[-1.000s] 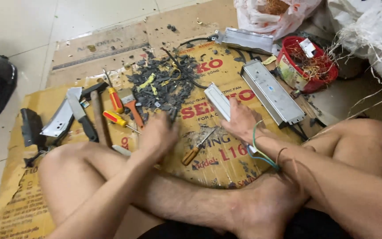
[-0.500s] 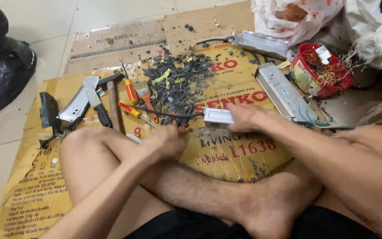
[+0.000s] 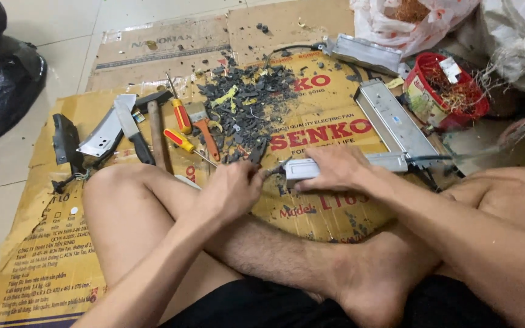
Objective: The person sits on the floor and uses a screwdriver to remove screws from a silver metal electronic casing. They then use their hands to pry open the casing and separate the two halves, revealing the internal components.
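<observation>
White oblong casing (image 3: 304,169), lying flat, clamped under right hand (image 3: 335,167); left hand (image 3: 233,189) fisted on tool.

Pale tile floor (image 3: 50,24) — flattened cardboard (image 3: 153,48) over it

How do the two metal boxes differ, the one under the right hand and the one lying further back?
The held box is short, whitish and pinned under the right hand, with the left hand working a tool at its end. The far box is longer, grey, untouched, and lies at an angle on the cardboard. Both are narrow, rectangular metal housings.
</observation>
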